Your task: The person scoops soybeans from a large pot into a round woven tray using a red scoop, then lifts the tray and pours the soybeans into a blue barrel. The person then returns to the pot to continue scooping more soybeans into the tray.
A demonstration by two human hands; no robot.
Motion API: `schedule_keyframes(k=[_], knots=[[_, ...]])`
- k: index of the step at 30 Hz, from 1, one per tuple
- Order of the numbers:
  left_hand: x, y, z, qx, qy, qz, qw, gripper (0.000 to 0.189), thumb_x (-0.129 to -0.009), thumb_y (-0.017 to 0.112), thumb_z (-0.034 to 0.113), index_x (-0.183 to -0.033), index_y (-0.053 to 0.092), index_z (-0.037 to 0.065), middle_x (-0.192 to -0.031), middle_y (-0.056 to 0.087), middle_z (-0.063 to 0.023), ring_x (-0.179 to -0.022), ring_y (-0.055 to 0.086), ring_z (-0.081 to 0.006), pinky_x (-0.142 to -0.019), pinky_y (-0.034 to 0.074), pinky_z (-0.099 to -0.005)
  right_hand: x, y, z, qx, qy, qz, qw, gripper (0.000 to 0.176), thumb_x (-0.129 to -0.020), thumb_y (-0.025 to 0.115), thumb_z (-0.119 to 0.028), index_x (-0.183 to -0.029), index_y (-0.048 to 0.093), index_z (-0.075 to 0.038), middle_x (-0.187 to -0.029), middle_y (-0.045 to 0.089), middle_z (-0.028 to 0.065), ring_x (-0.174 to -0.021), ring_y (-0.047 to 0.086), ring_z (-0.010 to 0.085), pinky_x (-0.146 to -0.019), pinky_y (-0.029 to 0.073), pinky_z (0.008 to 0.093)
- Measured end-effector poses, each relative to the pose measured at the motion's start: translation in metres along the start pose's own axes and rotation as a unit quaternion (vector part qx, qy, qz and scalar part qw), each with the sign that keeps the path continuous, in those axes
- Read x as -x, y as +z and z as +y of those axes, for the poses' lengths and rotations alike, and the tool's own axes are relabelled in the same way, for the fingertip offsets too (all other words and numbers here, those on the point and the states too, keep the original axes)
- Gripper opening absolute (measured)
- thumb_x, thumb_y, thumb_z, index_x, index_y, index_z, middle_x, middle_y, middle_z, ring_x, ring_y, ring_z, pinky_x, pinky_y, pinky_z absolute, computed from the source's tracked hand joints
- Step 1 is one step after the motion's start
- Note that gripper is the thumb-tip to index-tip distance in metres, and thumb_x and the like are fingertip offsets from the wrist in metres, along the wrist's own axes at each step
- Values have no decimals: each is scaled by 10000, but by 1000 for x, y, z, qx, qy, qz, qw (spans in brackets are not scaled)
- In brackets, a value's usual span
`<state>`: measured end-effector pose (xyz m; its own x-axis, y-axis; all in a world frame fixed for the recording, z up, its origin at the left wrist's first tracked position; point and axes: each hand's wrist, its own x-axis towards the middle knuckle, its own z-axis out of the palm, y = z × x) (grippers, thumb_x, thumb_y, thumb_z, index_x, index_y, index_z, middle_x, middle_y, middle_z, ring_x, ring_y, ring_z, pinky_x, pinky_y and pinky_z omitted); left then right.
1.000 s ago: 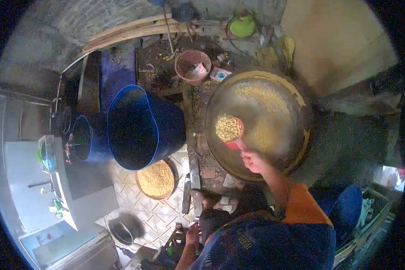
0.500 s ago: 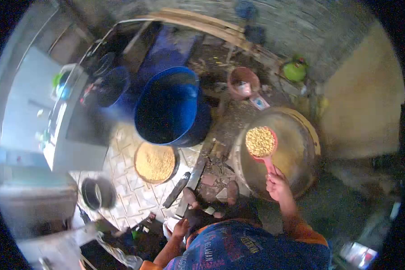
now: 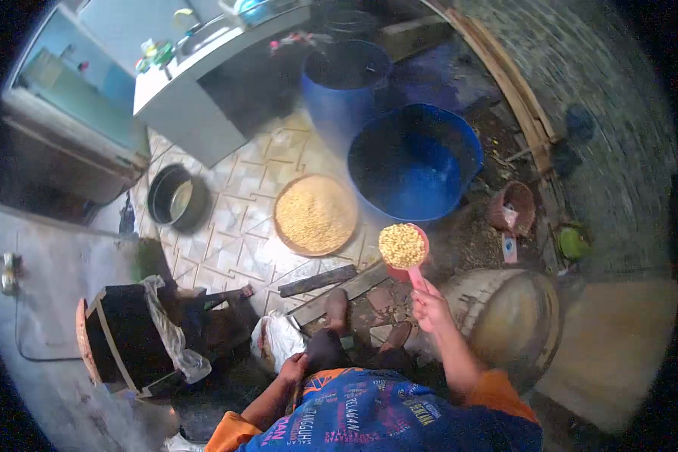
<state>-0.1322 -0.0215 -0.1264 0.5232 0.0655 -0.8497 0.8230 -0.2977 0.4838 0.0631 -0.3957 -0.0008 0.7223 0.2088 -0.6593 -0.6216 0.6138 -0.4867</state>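
Observation:
In my right hand (image 3: 431,309) is the handle of a pink plastic dipper (image 3: 416,277). Pale yellow beans (image 3: 401,245), which look like soybeans, are heaped in its bowl. The dipper is held up in front of me, between the blue tub and a large round drum-like container (image 3: 516,316). My left hand (image 3: 294,368) rests low by my thigh, close to a white plastic sack (image 3: 279,339); its fingers are too small and dim to make out. On the tiled floor ahead stands a round, shallow container (image 3: 279,226) full of similar beans (image 3: 316,215).
A wide blue tub (image 3: 471,162) stands ahead, with a blue barrel (image 3: 328,94) behind it. A dark basin (image 3: 158,192) is on the tiles at left. A wooden strip (image 3: 316,281) lies near my feet. A reddish bucket (image 3: 497,220) and green object (image 3: 574,242) are at right.
My view has turned to the left. The filled dipper in my right hand has moved left, off the large round container and toward the beans on the floor. My left hand stays low.

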Motion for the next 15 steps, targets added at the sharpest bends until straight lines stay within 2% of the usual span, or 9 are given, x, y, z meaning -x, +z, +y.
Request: schedule_keyframes(k=[4, 6, 7, 9, 10, 12, 13, 15], knots=[[4, -29, -34, 122, -29, 50, 991, 369, -875, 460, 296, -1094, 540, 8, -876, 591, -53, -754, 534, -121, -688, 425, -259, -100, 46, 32, 68, 29, -5, 997, 247, -821, 491, -65, -1056, 455, -131, -661, 429, -29, -399, 304, 28, -338, 230, 187], [10, -46, -33, 131, -31, 53, 990, 368, -876, 467, 280, -1099, 532, -5, -896, 592, -63, -787, 545, -131, -715, 426, -266, -149, 79, 35, 194, 35, 42, 979, 228, -812, 509, -89, -1036, 489, -130, -632, 422, -38, -388, 290, 21, -323, 206, 187], [12, -51, -37, 131, -36, 62, 989, 363, -878, 468, 270, -1099, 531, -11, -905, 592, -66, -802, 546, -136, -728, 426, -271, -170, 90, 39, 198, 40, 40, 979, 228, -812, 509, -89, -1036, 489, -130, -632, 422, -38, -388, 290, 21, -323, 206, 187], [30, -58, -17, 165, -60, 76, 981, 365, -887, 466, 267, -1115, 518, -13, -929, 594, -68, -824, 544, -139, -746, 424, -275, -211, 106, 51, 364, -7, 93, 927, 223, -774, 530, -94, -997, 543, -90, -693, 535, 7, -528, 474, 109, -449, 374, 271], [28, -60, -22, 168, -63, 77, 981, 365, -887, 466, 267, -1115, 518, -13, -929, 594, -68, -824, 544, -139, -746, 424, -275, -237, 104, 61, 367, -4, 92, 926, 223, -774, 530, -94, -997, 543, -90, -693, 535, 7, -528, 474, 109, -449, 374, 271], [31, -61, -34, 254, -67, 75, 962, 311, -885, 490, 277, -1000, 561, -3, -824, 585, -27, -745, 524, -113, -694, 414, -244, -284, 92, 79, 531, -152, 79, 830, 206, -765, 541, -108, -966, 566, -70, -829, 612, 92, -687, 575, 240, -611, 434, 355], [35, -62, -24, 270, -75, 92, 956, 244, -884, 502, 255, -922, 566, 22, -747, 543, 12, -675, 479, -94, -629, 391, -224, -290, 102, 76, 533, -147, 78, 829, 206, -765, 541, -108, -966, 566, -70, -829, 612, 92, -687, 575, 240, -611, 434, 355], [32, -66, -33, 316, -77, 68, 943, 226, -885, 501, 244, -920, 564, 30, -736, 534, 14, -661, 468, -90, -608, 380, -218, -292, 137, 62, 667, -112, 134, 724, 241, -771, 526, -106, -1007, 559, -72, -939, 608, 166, -857, 588, 329, -738, 438, 406]])
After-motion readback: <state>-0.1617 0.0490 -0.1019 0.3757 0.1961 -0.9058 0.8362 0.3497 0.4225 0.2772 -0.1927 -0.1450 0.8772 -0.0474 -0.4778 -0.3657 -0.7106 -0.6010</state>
